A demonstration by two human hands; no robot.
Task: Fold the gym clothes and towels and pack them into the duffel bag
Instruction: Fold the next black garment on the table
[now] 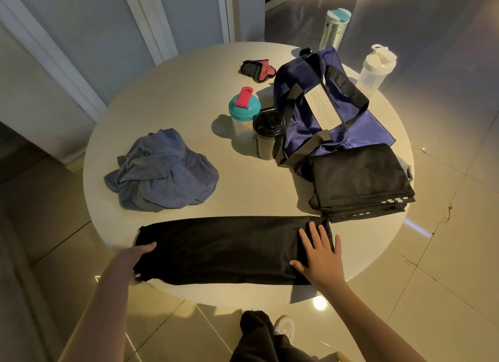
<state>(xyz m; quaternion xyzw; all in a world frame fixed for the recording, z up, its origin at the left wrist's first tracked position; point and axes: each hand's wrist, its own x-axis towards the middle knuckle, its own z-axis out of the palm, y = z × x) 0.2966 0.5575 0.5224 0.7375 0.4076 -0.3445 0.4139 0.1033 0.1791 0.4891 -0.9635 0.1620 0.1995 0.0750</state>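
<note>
Head view: a black garment [224, 249] lies as a long, narrow strip along the near edge of the round table [175, 91]. The left hand [140, 262] grips its left end, thumb on top and fingers curled underneath, judged ready to carry that end across. The right hand [320, 253] presses flat on the right end, fingers straight and spread wide, likely anchoring the cloth so that the fold lands square. A folded black stack [359, 181] sits just beside the navy duffel bag [324, 105] and touches it, presumably staged for packing. The bag lies slumped with its straps across the top; whether its zip is open cannot be told. A blue towel [162, 172] lies crumpled and unfolded, apart from the strip. Shaker bottles stand by the bag: a teal-lidded shaker [243, 110], a black shaker [268, 132], a white bottle [374, 70] and a clear bottle [334, 27] at the far edge. Pink-and-black gloves [258, 69] lie beyond. The tabletop is pale and smooth. The tiled floor [432, 253] is glossy, with a cracked joint on the right. The light is dim and warm, and pale panelled walls stand behind.
</note>
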